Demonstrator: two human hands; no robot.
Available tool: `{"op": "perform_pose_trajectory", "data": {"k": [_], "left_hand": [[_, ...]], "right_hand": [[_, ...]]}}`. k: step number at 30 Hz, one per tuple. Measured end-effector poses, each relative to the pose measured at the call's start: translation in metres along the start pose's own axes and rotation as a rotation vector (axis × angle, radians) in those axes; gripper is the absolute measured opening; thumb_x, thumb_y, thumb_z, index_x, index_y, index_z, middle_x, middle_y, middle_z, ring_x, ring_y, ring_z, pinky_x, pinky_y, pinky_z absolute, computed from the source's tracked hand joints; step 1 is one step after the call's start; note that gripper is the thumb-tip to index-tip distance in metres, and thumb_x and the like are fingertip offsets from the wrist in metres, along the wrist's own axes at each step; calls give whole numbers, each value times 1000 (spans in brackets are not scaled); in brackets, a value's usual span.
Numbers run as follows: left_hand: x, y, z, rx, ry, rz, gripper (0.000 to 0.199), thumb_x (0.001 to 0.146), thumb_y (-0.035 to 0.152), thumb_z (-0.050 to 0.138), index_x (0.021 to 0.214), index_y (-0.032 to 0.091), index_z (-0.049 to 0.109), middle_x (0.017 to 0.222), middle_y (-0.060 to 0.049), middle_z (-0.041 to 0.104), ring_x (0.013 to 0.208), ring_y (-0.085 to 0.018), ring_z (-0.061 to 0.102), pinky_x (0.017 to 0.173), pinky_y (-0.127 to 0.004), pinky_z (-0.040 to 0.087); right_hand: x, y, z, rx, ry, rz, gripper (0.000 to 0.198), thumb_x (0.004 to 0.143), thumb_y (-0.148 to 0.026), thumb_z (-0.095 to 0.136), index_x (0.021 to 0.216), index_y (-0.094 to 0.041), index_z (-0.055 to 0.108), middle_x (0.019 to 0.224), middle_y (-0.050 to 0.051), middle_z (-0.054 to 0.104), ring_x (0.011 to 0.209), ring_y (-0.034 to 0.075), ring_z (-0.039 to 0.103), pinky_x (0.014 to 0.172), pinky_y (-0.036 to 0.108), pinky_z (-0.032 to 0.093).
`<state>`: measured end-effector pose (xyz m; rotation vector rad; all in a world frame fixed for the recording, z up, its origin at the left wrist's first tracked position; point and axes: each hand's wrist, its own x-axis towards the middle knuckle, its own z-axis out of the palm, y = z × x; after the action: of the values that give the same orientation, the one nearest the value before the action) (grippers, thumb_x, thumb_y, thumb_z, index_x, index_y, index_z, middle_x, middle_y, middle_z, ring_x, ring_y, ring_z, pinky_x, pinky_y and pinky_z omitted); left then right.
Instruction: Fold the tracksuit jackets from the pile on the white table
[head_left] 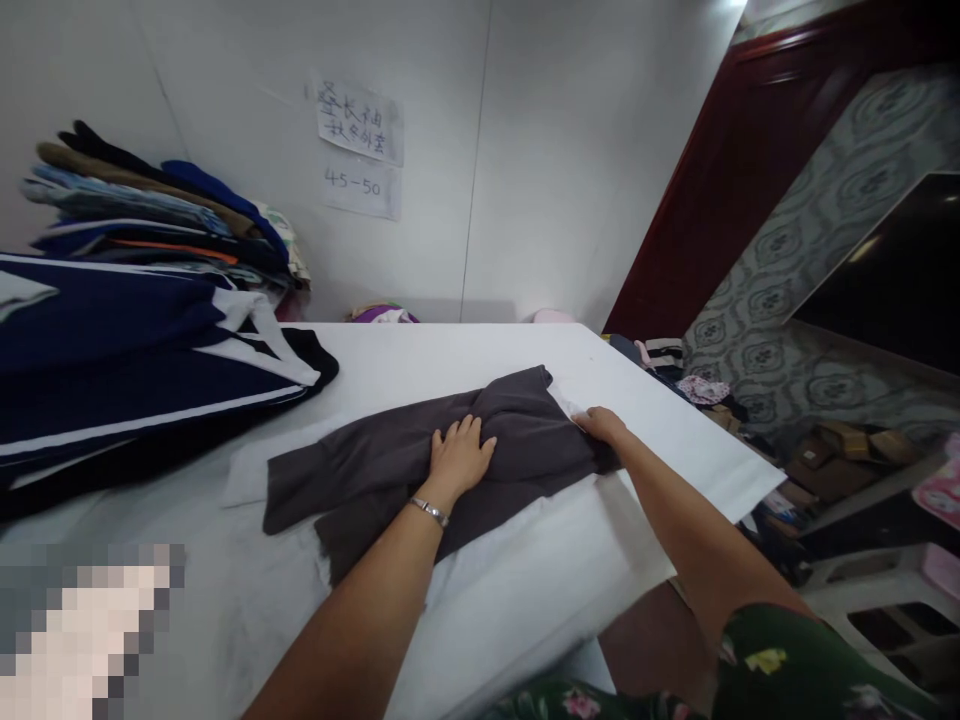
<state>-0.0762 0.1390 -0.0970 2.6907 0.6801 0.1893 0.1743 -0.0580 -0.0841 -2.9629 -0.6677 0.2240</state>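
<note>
A dark grey garment (517, 425) lies lengthwise across the white table (480, 350), partly folded, with a long sleeve-like strip running to the left. My left hand (460, 458) rests flat on its middle, fingers spread; a silver bracelet circles the wrist. At the garment's right end my right hand (600, 424) is closed on the edge, where a whitish part shows beside the fingertips. Its fingers are partly hidden by the hand itself. Beneath the garment, thin white sheeting (270, 580) is visible.
Navy clothes with white stripes (112, 350) lie at the left, before a tall stack of folded clothes (172, 215). Handwritten paper signs (360, 120) hang on the wall. Beyond the table's right edge are cardboard boxes (832, 455) and a stool (885, 600). A pixelated patch covers the lower left.
</note>
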Motion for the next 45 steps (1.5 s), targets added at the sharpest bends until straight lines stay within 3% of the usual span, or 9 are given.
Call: {"op": "perform_pose_trajectory", "data": {"k": [11, 21, 24, 27, 29, 32, 36, 41, 45], "left_hand": [[-3, 1, 1, 8, 18, 0, 60, 94, 47, 28, 146, 17, 38, 155, -9, 36, 141, -28, 34, 115, -56, 22], [-3, 2, 2, -3, -21, -1, 62, 94, 53, 25, 147, 22, 36, 156, -7, 35, 142, -27, 31, 116, -55, 19], [-4, 2, 3, -19, -22, -6, 63, 94, 52, 24, 148, 21, 35, 156, -8, 35, 142, -28, 30, 116, -56, 19], [-5, 3, 3, -44, -31, -9, 63, 94, 53, 25, 148, 22, 35, 156, -8, 34, 143, -28, 28, 117, -56, 17], [-6, 4, 3, -92, -44, -7, 63, 93, 53, 27, 148, 22, 35, 156, -9, 33, 144, -28, 26, 117, -55, 14], [-4, 5, -5, -164, -82, -14, 63, 92, 52, 33, 147, 20, 36, 157, -10, 32, 145, -28, 24, 118, -55, 12], [-5, -4, -35, -250, -140, -8, 59, 93, 47, 35, 143, 17, 43, 152, -8, 41, 140, -21, 37, 116, -38, 25], [-58, -40, -82, -444, 57, 5, 54, 91, 47, 42, 132, 14, 55, 140, -8, 56, 127, -19, 51, 111, -32, 34], [-138, -70, -86, -444, 175, -67, 43, 84, 48, 54, 112, 19, 67, 117, -6, 70, 107, -21, 63, 96, -35, 48]], "right_hand": [[51, -58, 4, 91, 105, -24, 49, 92, -53, 47, 117, -16, 65, 123, 14, 66, 113, 25, 61, 85, 27, 45], [42, -49, 14, 115, 146, 33, 44, 91, -47, 50, 118, -15, 63, 119, 18, 65, 112, 31, 61, 88, 38, 48], [20, -55, 11, 154, 285, -140, 48, 91, -41, 49, 132, -15, 54, 135, 17, 56, 126, 29, 51, 102, 41, 41], [-21, -65, 22, 284, 462, -573, 48, 92, -41, 48, 134, -17, 52, 142, 14, 51, 134, 26, 42, 111, 43, 34], [-50, -71, 35, 300, 398, -785, 45, 93, -44, 46, 133, -22, 54, 145, 11, 49, 136, 26, 40, 112, 47, 31], [-79, -76, 51, 233, 219, -808, 46, 96, -43, 40, 138, -26, 50, 150, 9, 43, 138, 26, 38, 111, 52, 30], [-85, -77, 56, 225, 170, -759, 49, 97, -41, 39, 143, -25, 44, 153, 9, 39, 139, 23, 38, 111, 47, 32], [-84, -72, 55, 319, 226, -776, 50, 95, -42, 42, 139, -19, 50, 148, 13, 44, 136, 25, 42, 111, 45, 34], [-91, -67, 54, 476, 365, -847, 41, 93, -40, 47, 125, -19, 61, 137, 12, 57, 128, 25, 51, 110, 47, 35]]}}
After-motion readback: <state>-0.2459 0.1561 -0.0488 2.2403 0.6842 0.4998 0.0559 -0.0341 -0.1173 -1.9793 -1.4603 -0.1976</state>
